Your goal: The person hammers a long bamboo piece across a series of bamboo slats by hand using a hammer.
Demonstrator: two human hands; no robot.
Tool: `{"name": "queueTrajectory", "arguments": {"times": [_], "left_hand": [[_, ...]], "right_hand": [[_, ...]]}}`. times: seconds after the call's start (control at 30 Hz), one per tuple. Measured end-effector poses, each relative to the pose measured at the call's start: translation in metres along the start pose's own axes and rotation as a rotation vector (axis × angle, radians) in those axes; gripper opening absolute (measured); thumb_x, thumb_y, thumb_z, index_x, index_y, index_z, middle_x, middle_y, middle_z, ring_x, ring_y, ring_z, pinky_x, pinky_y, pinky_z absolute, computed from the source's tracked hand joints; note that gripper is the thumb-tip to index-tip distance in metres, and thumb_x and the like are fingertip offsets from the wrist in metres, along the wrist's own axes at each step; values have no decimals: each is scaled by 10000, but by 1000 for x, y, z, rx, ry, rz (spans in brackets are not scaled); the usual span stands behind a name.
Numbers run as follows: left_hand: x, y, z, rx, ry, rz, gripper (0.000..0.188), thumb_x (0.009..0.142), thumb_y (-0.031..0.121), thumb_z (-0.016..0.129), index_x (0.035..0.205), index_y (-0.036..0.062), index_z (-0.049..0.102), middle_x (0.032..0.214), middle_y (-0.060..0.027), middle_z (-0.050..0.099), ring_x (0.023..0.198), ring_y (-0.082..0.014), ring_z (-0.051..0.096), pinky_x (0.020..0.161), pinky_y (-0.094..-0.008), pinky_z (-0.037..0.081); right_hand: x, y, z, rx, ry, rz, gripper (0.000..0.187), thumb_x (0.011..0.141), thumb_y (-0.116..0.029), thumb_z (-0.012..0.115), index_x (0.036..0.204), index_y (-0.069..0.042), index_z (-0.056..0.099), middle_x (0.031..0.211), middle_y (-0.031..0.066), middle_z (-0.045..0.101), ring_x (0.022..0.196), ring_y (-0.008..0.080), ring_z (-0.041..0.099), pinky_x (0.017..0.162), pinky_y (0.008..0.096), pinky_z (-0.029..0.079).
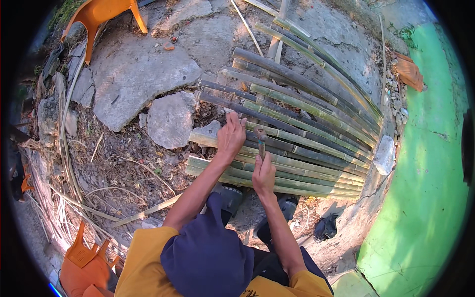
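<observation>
R hand (264, 173) grips a hammer (261, 141) by its handle, head toward 12 o'clock, prob. for close control, while L hand (231, 133), at its 11, bends over the ends of the bamboo lengths (295, 149), prob. steadying them; can't tell if it pinches anything. Lengths lie side by side mid-view, running toward 3 o'clock, w/ a pole (273, 47) crossing them approx. 1, prob. as support. Black bundle (325, 227) approx. 4–5, poss. a bag, contents hidden.

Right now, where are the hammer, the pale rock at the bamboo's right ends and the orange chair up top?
Hammer (261, 144), head camera: its handle.
Pale rock (385, 155), head camera: its upper face.
Orange chair (104, 10), head camera: its body, above the legs.
</observation>
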State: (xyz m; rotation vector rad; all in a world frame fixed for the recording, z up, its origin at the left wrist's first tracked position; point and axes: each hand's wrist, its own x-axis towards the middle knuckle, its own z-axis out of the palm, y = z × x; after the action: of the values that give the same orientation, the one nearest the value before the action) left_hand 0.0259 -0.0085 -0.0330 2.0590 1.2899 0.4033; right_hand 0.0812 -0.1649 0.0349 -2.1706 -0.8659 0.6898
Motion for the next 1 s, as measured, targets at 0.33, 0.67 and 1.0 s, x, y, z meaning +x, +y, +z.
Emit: {"name": "queueTrajectory", "arguments": {"times": [0.33,0.67,1.0], "left_hand": [[7,-3,-4,3,-57,4,323,1111,311,476,1184,1,421,1109,-321,565,776,-525,664,621,-614,532],[8,-8,-4,112,-46,41,294,1099,297,485,1130,5,485,1134,-296,582,836,-500,651,733,-609,499],[6,-7,0,158,15,45,288,1083,291,499,1134,9,476,1128,-299,584,858,-485,659,752,-605,482]], "right_hand": [[-2,-24,-18,77,91,-133,170,1099,-176,519,1103,-7,497,688,281,595,656,526,622,554,571,409],[-2,-29,-21,30,97,-200,148,1090,-152,533,1118,-7,525,634,235,559,589,479,605,525,530,423],[-7,6,3,-109,-19,-56,194,1088,-199,533,1136,-13,506,745,288,645,708,519,655,567,599,443]]}}
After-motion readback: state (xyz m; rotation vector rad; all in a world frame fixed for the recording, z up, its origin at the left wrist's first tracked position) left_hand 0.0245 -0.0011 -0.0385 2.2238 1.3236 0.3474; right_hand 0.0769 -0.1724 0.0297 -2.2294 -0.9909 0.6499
